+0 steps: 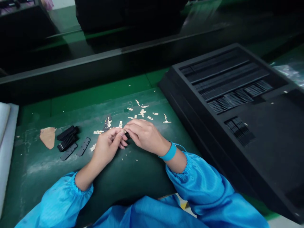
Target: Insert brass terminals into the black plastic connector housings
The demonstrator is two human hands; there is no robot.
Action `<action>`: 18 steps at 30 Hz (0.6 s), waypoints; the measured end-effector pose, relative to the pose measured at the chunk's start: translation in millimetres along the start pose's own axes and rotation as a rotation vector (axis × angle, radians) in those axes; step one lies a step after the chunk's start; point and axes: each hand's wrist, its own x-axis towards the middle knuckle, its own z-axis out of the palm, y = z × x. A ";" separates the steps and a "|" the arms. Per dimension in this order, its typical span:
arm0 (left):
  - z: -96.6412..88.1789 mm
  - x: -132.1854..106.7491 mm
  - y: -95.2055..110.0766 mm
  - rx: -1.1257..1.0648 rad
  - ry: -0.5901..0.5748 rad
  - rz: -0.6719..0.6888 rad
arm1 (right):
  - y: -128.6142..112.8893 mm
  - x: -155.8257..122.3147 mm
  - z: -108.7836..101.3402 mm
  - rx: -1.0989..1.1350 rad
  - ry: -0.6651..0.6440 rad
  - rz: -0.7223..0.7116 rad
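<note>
Fingertips of both my hands meet over a tiny part [124,130] at the middle of the green work mat [133,171]; the piece is too small to make out, pinched between my left hand [108,146] and my right hand [142,135], each closed on it with thumb and forefingers. A blue wrist strap [169,153] circles my right wrist, and shiny blue sleeves [204,186] cover both forearms. Just beyond my knuckles lies a scatter of pale paper slips [142,112], spread across the mat, with a few specks near my wrists. To the left of my left hand sits a small stack of black perforated strips [67,138], two more of them lying flat just beside it. Farther left, a torn brown patch [47,136] shows on the mat, and white foam sheets [6,139] run along the edge. To the right, well apart from my hands, a large black slotted tray [237,104] rests at an angle, some of its grooves filled with dark parts.
</note>
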 end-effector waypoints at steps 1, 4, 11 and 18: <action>0.2 -0.2 0.4 -0.002 0.002 -0.002 | 0.4 -0.2 0.3 0.008 0.006 0.009; -0.2 -0.7 0.7 -0.020 0.009 -0.008 | 1.7 -0.8 0.7 0.056 0.019 0.030; -2.7 -3.1 0.0 0.123 0.018 0.068 | 1.0 -0.2 -1.3 -0.012 0.019 -0.005; -1.3 -3.0 1.5 0.074 0.002 0.032 | 0.2 0.8 2.0 0.041 0.014 0.021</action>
